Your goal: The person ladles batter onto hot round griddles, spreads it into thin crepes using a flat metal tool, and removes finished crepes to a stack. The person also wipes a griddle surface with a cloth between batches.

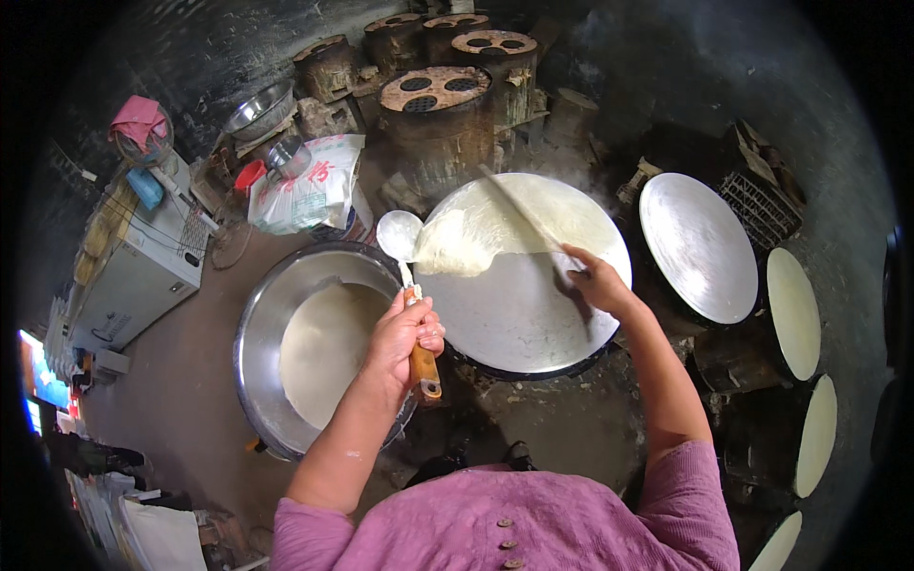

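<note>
My left hand (405,335) grips the wooden handle of a metal ladle (400,234), whose bowl is at the left rim of a round metal griddle (514,314). Pale batter (460,243) coats the far part of the griddle, thickest at the left; the near part is bare metal. In my right hand (598,280) is a long thin scraper or stick (525,207), lying slantwise across the batter. Below my left forearm stands a wide steel basin (260,357) holding more pale batter (321,350).
Several drum stoves (435,135) with holed tops stand at the back. To the right are a bare griddle (700,246) and several coated griddles (792,314). A printed sack (310,185) and a steel pot (288,155) sit behind the basin. A white appliance (139,285) lies left.
</note>
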Available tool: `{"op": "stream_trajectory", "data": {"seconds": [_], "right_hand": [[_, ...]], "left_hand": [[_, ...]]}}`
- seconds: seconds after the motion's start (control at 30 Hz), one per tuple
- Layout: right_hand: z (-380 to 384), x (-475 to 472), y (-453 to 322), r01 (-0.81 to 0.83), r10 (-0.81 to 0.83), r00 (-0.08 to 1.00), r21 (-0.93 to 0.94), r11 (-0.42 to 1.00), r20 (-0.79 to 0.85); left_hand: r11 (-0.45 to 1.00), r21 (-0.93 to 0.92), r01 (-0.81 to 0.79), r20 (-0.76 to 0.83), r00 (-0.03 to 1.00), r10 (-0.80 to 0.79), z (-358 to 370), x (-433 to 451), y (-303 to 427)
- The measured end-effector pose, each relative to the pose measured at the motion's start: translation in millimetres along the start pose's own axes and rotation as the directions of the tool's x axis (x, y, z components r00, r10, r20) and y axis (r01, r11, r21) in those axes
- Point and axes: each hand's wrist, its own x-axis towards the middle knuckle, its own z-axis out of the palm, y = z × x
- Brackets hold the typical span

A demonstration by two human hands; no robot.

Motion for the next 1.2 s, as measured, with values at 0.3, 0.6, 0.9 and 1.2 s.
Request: {"op": "stream_trajectory", "data": {"seconds": [0.3,0.6,0.9,1.2], "right_hand": [[-35,-44,-4,-0.026,-0.049,0.888,0.156,0.987,0.458],[-6,-17,9,0.497,-0.458,0.782,0.021,0.867,0.422],[-30,-30,16,0.215,-0.222,0.919,0.057,0.975,0.325],[-48,-65,39,0.137,-0.181,0.933,0.158,0.978,0.311]], "left_hand": [[0.998,-0.059,-0.037,-0.052,0.998,0.034,-6,-44,-21],[0.994,-0.093,-0.052,-0.018,0.999,0.051,-5,-52,-46],[0.989,-0.145,-0.037,-0.09,0.996,0.024,14,-83,-77],[0.99,-0.139,-0.027,0.016,0.999,0.029,7,-91,-97]]}}
